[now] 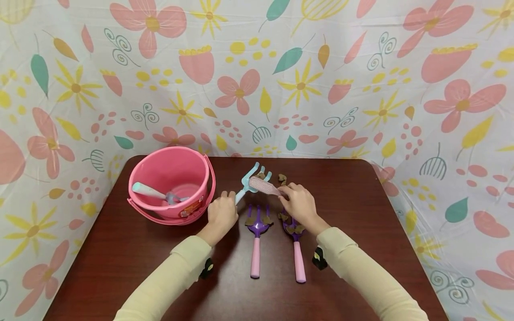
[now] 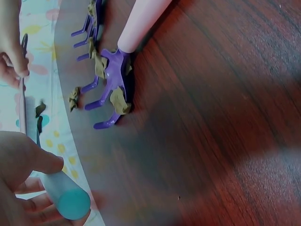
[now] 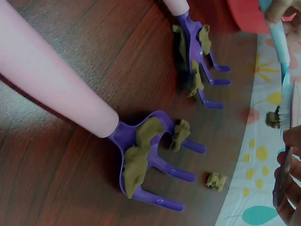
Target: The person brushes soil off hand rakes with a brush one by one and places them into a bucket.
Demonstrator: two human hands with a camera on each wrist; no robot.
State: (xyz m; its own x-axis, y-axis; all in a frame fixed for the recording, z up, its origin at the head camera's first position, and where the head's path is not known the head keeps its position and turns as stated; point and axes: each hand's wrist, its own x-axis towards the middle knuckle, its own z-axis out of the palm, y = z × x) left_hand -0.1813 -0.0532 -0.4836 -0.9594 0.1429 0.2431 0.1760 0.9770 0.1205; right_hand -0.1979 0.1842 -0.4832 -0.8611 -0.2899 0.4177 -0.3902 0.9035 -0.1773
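My left hand grips the pale handle of a light blue hand rake, held out in front with its tines pointing away. In my right hand is a pinkish brush, laid across the rake's head. The right wrist view shows its white bristles up against the blue rake. Brown clay-like lumps lie around the tines. Nearer to me are two purple hand rakes with pink handles, a left one and a right one, both with brown lumps stuck on their heads.
A pink bucket stands at the table's back left, its handle folded down over the side. Inside it leans a tool with a white, teal-tipped handle. The dark wooden table ends at a floral cloth behind.
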